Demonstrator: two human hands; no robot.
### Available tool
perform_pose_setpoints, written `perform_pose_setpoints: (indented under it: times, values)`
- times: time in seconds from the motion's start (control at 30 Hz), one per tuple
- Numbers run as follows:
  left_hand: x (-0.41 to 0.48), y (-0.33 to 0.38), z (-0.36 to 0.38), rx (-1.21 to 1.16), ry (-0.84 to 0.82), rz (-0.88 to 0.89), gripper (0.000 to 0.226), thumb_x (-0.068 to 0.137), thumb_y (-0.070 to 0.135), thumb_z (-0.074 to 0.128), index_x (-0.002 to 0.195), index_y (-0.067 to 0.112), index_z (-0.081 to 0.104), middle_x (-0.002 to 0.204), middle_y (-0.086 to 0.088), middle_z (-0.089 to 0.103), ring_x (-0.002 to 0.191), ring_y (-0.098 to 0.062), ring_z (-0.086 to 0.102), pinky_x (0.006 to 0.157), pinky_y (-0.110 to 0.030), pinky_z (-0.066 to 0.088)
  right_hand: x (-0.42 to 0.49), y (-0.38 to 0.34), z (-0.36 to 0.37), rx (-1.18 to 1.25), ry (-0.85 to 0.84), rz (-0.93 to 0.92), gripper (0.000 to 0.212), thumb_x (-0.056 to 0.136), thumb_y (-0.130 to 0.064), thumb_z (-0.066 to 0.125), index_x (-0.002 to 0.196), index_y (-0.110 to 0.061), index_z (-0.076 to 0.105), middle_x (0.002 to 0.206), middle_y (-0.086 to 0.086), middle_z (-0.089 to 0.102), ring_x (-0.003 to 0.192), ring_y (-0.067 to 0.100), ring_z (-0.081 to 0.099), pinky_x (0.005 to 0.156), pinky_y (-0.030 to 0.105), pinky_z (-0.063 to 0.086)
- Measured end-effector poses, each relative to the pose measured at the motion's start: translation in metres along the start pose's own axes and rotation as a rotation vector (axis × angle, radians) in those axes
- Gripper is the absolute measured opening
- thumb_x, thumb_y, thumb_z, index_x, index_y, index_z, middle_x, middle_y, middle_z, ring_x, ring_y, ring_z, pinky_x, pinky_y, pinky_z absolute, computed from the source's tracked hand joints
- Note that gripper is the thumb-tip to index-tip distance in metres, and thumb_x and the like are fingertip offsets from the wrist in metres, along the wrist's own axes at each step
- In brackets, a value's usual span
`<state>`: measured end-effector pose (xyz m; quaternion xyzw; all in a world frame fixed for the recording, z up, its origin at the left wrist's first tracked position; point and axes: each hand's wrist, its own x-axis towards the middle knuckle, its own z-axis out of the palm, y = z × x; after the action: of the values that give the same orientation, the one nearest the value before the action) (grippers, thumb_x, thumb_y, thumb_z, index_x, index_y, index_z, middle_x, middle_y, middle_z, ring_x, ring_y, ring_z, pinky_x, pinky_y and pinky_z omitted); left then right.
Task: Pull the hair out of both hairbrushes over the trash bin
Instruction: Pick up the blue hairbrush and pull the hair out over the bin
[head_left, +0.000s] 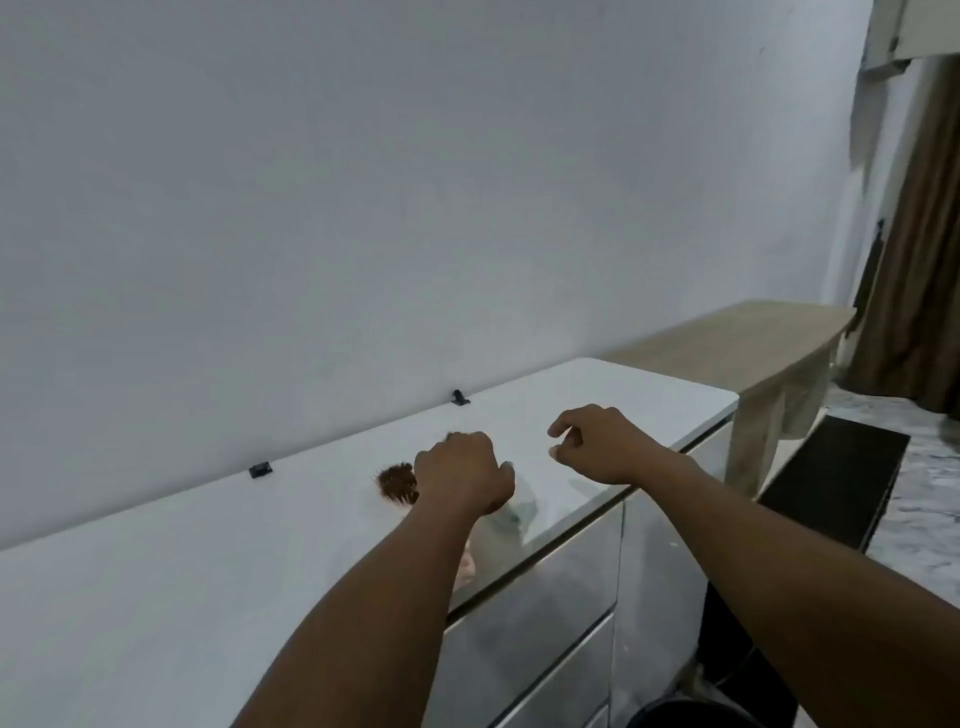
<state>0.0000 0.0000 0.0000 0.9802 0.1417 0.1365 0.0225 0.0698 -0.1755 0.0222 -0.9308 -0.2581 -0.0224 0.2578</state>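
Observation:
A hairbrush with brown bristles and hair (397, 483) lies on the white dresser top (208, 571). My left hand (462, 473) is closed over its middle, and a pale handle part (514, 506) shows just right of the wrist. A pinkish object (467, 564), perhaps the second brush, peeks out from under my left forearm; I cannot tell what it is. My right hand (597, 447) hovers to the right above the dresser, fingers loosely curled and holding nothing. The dark rim of a trash bin (675, 714) shows at the bottom edge, in front of the dresser.
The dresser stands against a plain white wall, with two small black clips (260, 469) (460, 397) at its back edge. Drawers (545, 623) face right. A wooden table (753, 343), a brown curtain (924, 260) and a dark mat (831, 478) lie beyond.

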Motion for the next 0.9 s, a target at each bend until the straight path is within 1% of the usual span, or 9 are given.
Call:
perform_pose_setpoints:
  times: [0.1,0.23,0.3,0.37,0.43,0.57,0.63,0.8,0.9]
  values:
    - [0.016,0.002,0.005,0.04,0.007,-0.06,0.053,0.093,0.061,0.049,0.122,0.021,0.065,0.116,0.0,0.068,0.103,-0.024,0.066,0.072,-0.032,0.04,0.02,0.01,0.005,0.008,-0.017,0.018,0.032,0.089,-0.036,0.065,0.119,-0.024,0.066,0.1,-0.006,0.067,0.104,0.017,0.064,0.098,0.034,0.05]
    - [0.035,0.0,0.018,0.034,-0.059,-0.12,0.06,0.086,0.065,0.057,0.13,0.024,0.062,0.122,0.001,0.066,0.11,-0.022,0.065,0.073,-0.031,0.039,0.042,0.021,0.016,0.015,-0.052,0.033,0.032,0.091,-0.036,0.064,0.119,-0.023,0.067,0.105,-0.005,0.063,0.107,0.018,0.061,0.094,0.03,0.047]
    - [0.039,-0.002,0.026,0.013,-0.071,-0.149,0.051,0.087,0.057,0.06,0.125,0.022,0.062,0.115,0.001,0.065,0.106,-0.022,0.065,0.073,-0.031,0.041,0.051,0.026,0.022,0.015,-0.063,0.038,0.031,0.091,-0.036,0.063,0.118,-0.023,0.067,0.112,-0.001,0.065,0.109,0.019,0.061,0.094,0.03,0.046]
    - [0.04,-0.003,0.034,-0.041,-0.078,-0.177,0.034,0.088,0.046,0.059,0.111,0.021,0.062,0.097,0.001,0.059,0.093,-0.02,0.062,0.07,-0.031,0.041,0.057,0.031,0.03,0.03,-0.067,0.048,0.029,0.09,-0.037,0.064,0.116,-0.024,0.067,0.119,0.001,0.065,0.109,0.019,0.061,0.096,0.031,0.047]
    - [0.04,-0.005,0.039,-0.084,-0.074,-0.195,0.025,0.088,0.042,0.057,0.101,0.02,0.059,0.089,0.002,0.054,0.084,-0.02,0.056,0.068,-0.031,0.04,0.06,0.034,0.037,0.032,-0.078,0.054,0.028,0.09,-0.037,0.064,0.115,-0.025,0.068,0.121,0.002,0.066,0.109,0.02,0.062,0.098,0.033,0.048]
    - [0.042,-0.006,0.04,-0.14,-0.051,-0.181,0.023,0.084,0.04,0.059,0.092,0.018,0.056,0.09,0.0,0.06,0.083,-0.022,0.06,0.065,-0.03,0.04,0.058,0.036,0.039,0.014,-0.078,0.065,0.027,0.091,-0.036,0.064,0.114,-0.023,0.069,0.122,0.004,0.068,0.108,0.021,0.064,0.099,0.034,0.049]
    - [0.04,-0.004,0.039,-0.197,-0.038,-0.163,0.024,0.083,0.04,0.06,0.091,0.017,0.057,0.084,0.0,0.058,0.079,-0.022,0.06,0.062,-0.029,0.04,0.053,0.035,0.031,0.008,-0.064,0.065,0.027,0.091,-0.036,0.064,0.114,-0.023,0.07,0.121,0.004,0.068,0.106,0.02,0.064,0.098,0.033,0.05]
    - [0.034,0.019,0.023,-0.303,0.001,-0.109,0.034,0.08,0.048,0.061,0.089,0.016,0.058,0.083,0.0,0.059,0.078,-0.024,0.062,0.065,-0.031,0.046,0.03,0.035,0.001,0.01,-0.002,0.085,0.03,0.091,-0.037,0.065,0.117,-0.022,0.069,0.119,0.005,0.067,0.105,0.022,0.064,0.097,0.036,0.051]
    - [0.024,0.043,0.013,-0.39,0.062,-0.018,0.034,0.078,0.05,0.061,0.081,0.016,0.058,0.077,0.001,0.06,0.072,-0.022,0.062,0.058,-0.028,0.043,0.008,0.042,-0.019,0.072,0.077,0.127,0.034,0.09,-0.04,0.065,0.119,-0.022,0.067,0.105,0.002,0.067,0.103,0.021,0.064,0.091,0.034,0.052]
